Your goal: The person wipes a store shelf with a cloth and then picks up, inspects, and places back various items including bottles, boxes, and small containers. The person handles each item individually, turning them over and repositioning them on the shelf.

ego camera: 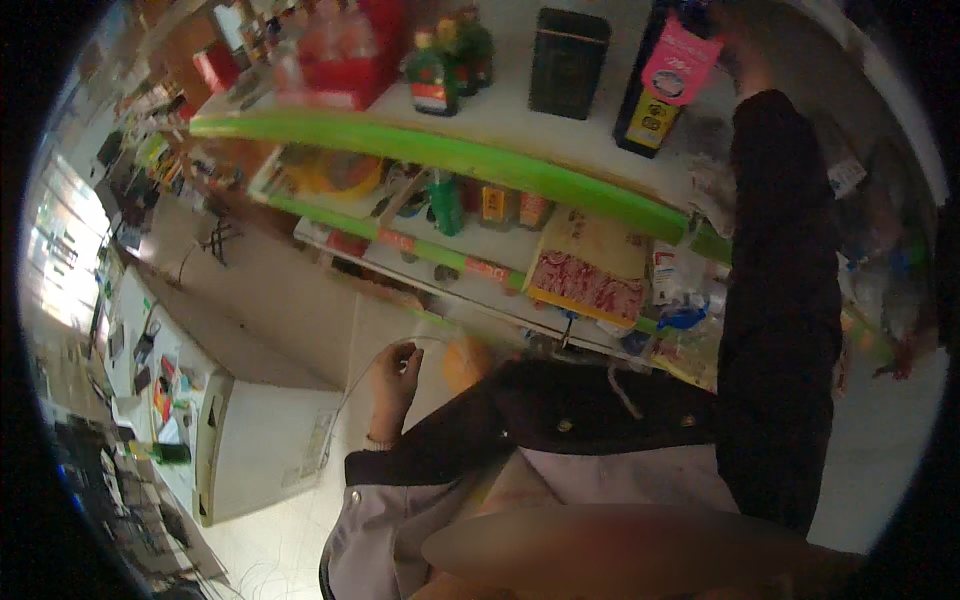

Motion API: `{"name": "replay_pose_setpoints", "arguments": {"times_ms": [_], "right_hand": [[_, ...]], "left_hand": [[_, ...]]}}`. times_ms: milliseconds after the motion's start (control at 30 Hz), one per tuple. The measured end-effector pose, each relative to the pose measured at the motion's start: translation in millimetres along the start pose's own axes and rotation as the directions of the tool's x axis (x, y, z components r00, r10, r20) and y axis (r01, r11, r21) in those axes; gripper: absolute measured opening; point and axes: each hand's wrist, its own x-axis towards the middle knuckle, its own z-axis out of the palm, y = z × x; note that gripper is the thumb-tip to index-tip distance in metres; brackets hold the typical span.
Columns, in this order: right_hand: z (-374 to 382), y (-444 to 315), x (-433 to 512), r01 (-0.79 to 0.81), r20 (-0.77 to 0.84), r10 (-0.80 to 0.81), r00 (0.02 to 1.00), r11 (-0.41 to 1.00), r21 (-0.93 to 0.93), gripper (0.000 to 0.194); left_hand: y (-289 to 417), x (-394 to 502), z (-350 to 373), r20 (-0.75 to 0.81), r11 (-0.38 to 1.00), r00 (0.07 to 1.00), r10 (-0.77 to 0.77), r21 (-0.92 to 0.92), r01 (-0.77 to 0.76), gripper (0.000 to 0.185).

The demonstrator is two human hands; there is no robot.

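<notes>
At the upper right my right hand [742, 60] reaches over the top shelf, beside a dark bottle [630, 112] with a yellow label and a pink tag [682, 60] at its neck. Blur hides its fingers, so a grip cannot be made out. A dark box or tin [570, 64] stands left of that bottle, and small green bottles [436, 79] stand further left. My left hand [397, 379] hangs low in front of me with curled fingers, near a round orange thing [465, 364]; whether it holds the thin pale cord by it is unclear.
Green edging [450, 161] runs along the top shelf. Lower shelves hold a green bottle [446, 206], small jars, a yellow and red package [589, 270] and plastic bags. A red crate [349, 60] stands at the upper left. A white cabinet [262, 442] with cluttered top is at left.
</notes>
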Motion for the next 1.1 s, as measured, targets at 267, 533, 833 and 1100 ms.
{"name": "replay_pose_setpoints", "arguments": {"times_ms": [267,533,833,1100], "right_hand": [[-4.7,14.8,-21.5,0.169,-0.141,-0.169,0.976,0.986,-0.01,0.059],[-48.2,-36.6,-227.0,0.037,0.044,0.03,0.999,0.212,-0.977,0.073],[-81.8,-26.1,-258.0,-0.012,0.091,0.334,0.938,0.295,-0.956,0.078],[-125.6,-60.9,-300.5,0.199,0.159,-0.196,0.968,0.204,-0.959,0.07]], "left_hand": [[-1.1,16.1,3.2,0.087,0.999,0.996,0.007,-0.041,-0.004,0.021],[9.0,38.6,32.5,0.249,0.988,0.965,0.08,-0.146,-0.044,0.021],[101.7,37.2,74.3,0.298,0.916,0.866,0.402,-0.111,-0.387,0.019],[153.0,19.7,115.4,0.406,0.858,0.764,0.501,-0.118,-0.5,0.016]]}}
